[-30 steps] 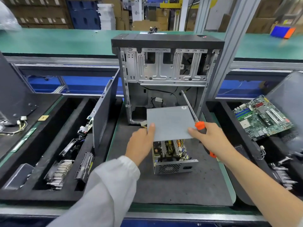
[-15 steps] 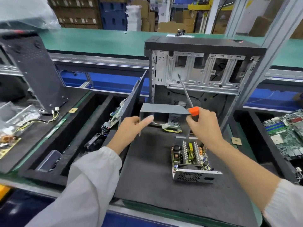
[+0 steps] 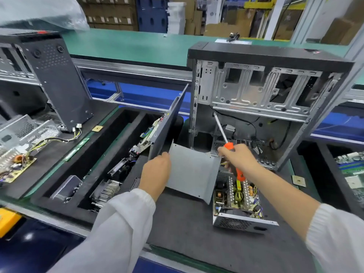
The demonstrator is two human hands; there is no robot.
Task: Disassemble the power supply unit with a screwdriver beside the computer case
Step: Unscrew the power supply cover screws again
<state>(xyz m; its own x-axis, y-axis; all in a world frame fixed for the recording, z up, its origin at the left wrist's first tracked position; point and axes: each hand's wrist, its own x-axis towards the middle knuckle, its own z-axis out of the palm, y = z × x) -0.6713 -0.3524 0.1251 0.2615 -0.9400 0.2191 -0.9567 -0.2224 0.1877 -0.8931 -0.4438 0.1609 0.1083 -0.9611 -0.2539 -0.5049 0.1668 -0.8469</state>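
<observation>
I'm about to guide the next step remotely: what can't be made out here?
Head view only:
- Left hand fingers: curled behind the cover, grip unseen.
- Screwdriver handle: mostly inside the right hand, which is motion-blurred.
- PSU screws: too small to tell.
- PSU board's left edge: hidden by the cover.
- Case right side: behind a frame post.

- To your left, a black foam tray (image 3: 59, 192) holds heatsinks (image 3: 106, 192) and circuit cards (image 3: 146, 134).
- Further left, a second dark case (image 3: 57, 79) stands upright with loose wiring (image 3: 49, 139) beside it.
- On your right, a green motherboard (image 3: 352, 170) shows at the edge.
- Ahead, cardboard boxes (image 3: 110, 14) are stacked behind the green conveyor (image 3: 126, 44).
</observation>
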